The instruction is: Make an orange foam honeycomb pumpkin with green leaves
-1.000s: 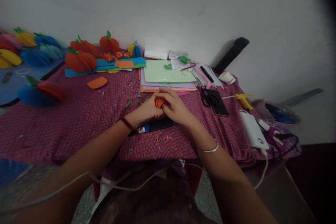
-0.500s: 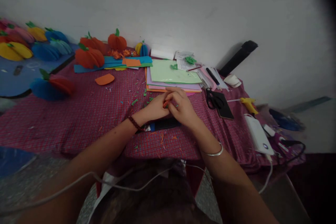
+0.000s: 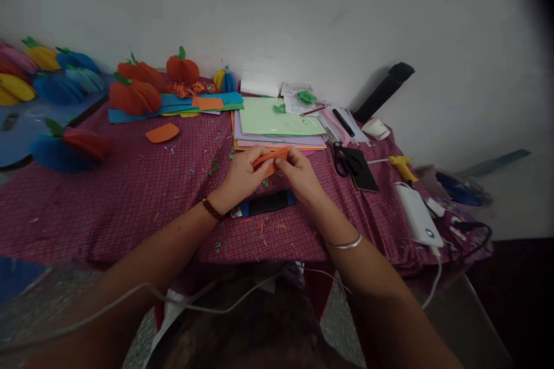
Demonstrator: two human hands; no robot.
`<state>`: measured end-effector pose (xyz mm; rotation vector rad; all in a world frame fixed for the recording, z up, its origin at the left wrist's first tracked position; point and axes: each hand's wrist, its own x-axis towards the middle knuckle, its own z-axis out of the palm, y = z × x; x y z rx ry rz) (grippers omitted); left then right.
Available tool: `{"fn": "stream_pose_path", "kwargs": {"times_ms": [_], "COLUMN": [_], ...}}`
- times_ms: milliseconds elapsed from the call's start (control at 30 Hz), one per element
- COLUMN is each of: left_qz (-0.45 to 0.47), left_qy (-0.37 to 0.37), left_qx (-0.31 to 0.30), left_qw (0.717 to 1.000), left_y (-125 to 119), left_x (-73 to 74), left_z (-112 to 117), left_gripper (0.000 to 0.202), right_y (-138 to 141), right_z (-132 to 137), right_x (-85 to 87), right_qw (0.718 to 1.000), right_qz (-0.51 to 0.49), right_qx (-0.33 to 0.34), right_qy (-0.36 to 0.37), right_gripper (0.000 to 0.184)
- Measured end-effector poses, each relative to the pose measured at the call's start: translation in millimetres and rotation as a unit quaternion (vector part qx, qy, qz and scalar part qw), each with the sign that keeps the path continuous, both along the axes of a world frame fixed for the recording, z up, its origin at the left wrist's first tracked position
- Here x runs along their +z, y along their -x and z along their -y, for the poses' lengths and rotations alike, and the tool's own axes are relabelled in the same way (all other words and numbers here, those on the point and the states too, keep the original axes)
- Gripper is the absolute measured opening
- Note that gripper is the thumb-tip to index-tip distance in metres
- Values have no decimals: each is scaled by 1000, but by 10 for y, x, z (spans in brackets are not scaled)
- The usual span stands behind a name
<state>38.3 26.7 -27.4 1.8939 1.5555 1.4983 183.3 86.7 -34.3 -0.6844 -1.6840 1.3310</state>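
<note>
Both my hands meet over the middle of the red checked table point(image 3: 130, 196). My left hand point(image 3: 240, 176) and my right hand point(image 3: 298, 176) are closed on a folded stack of orange paper pieces point(image 3: 270, 157), held edge-on between the fingertips a little above the cloth. A dark phone point(image 3: 266, 203) lies on the cloth just below my hands. A stack of coloured paper sheets point(image 3: 277, 127) with a light green sheet on top lies right behind them.
Black scissors point(image 3: 344, 158) rest on a dark pad to the right, with a yellow glue gun point(image 3: 400, 164) and a white power bank point(image 3: 418, 213) beyond. Orange paper pumpkins point(image 3: 134, 95) and blue and yellow ones stand at the back left. Paper scraps litter the cloth.
The orange paper was bunched between my hands low on the cloth. Now it is lifted slightly and held flat, its long edge showing between both hands.
</note>
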Motion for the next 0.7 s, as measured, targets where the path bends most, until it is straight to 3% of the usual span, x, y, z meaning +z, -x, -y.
{"fn": "stream_pose_path", "kwargs": {"times_ms": [133,200,367,533,700], "left_qz": [1,-4,-27,-12,29], "left_qy": [-16,-22,-25,-18,-6], "left_qx": [1,-1,-10,-25,-13], "left_qw": [1000,1000,999,999,999], "left_y": [-20,-25,-32,-34,-38], "left_x": [-31,-61,-119,-94,-31], "left_z": [7,-1,2,19,37], "left_gripper": [10,10,6,11,16], "right_y": [26,43,85,61,60], "right_z": [75,98,113,112,96], "right_x": [40,49,17,16,24], "right_qw": [999,999,998,994,996], "right_qz": [-26,-30,-21,3,-40], "right_qx": [-8,-13,-55,-111,-60], "right_qy": [-20,-16,16,2,52], "right_gripper": [25,22,17,29,28]}}
